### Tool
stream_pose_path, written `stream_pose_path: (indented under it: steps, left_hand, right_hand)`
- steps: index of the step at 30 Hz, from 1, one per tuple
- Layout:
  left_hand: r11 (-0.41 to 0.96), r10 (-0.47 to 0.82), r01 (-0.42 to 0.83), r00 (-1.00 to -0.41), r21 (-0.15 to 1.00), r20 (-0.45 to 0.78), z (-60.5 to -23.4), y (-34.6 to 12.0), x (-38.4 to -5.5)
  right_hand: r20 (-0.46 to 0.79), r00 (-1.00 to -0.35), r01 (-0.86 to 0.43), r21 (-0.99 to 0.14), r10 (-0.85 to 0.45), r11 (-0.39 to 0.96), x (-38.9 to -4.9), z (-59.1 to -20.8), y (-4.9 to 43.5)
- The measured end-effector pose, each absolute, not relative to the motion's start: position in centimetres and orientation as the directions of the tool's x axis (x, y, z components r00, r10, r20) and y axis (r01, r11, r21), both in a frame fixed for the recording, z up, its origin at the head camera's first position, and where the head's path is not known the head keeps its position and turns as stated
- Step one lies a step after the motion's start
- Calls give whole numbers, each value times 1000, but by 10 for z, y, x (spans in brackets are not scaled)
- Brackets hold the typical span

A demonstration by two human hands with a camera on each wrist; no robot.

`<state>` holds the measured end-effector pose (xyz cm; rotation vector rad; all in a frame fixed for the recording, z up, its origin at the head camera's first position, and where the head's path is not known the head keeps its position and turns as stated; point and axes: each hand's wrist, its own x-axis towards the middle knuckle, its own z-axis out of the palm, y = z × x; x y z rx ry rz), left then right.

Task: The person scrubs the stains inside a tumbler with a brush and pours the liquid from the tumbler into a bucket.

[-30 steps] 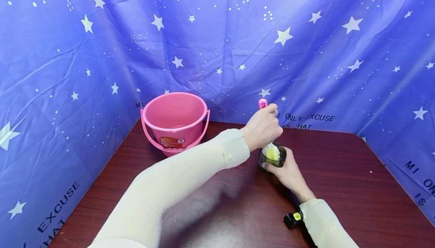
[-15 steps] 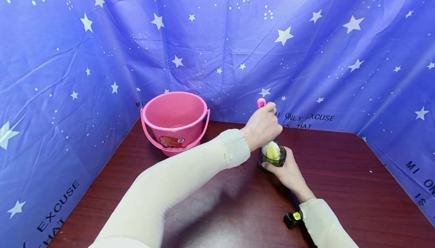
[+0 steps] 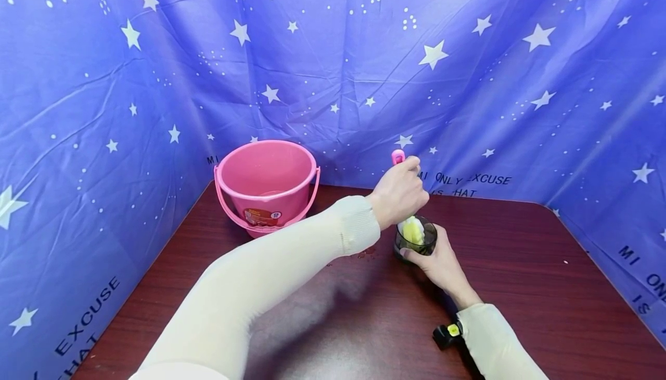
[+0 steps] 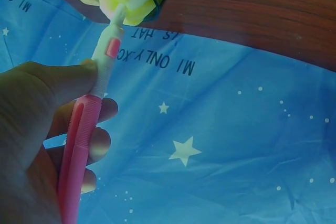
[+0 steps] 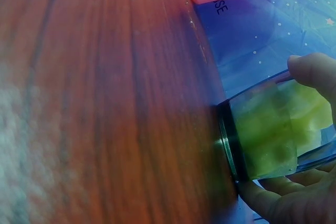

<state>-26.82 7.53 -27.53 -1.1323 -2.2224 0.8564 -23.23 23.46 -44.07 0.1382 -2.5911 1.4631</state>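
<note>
Leftward, by a little, the top of our pink-and-white plastic handle (image 4: pixel 81 124) has shifted since a second ago, while the transparent dark-tinted cup (image 5: pixel 262 140) has stayed put on the reddish-brown wood-grain desk (image 3: pixel 499 287). Nearest us, on the cup's near side, is a black wrist device (image 3: pixel 444 335) with a yellow-green square. Our right hand's grip (image 3: pixel 439 261) is wrapped round the cup. Inside the cup is the handle's yellow-and-white sponge head (image 3: pixel 413 231); above the cup, our left hand's grip (image 3: pixel 399 193) holds the handle. Left of the cup stands a round pink plastic bucket (image 3: pixel 293 200). Behind the cup hangs a blue star-printed cloth (image 3: pixel 333 67).
</note>
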Motion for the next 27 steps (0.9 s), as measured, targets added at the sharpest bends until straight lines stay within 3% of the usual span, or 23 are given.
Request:
stream_pose_path:
  steps: [27]
  left_hand:
    - [477,835,509,-516,-717,190,-275,66,-261]
  right_hand:
    - [162,-987,-139,-847,0,513,-231,-440,235]
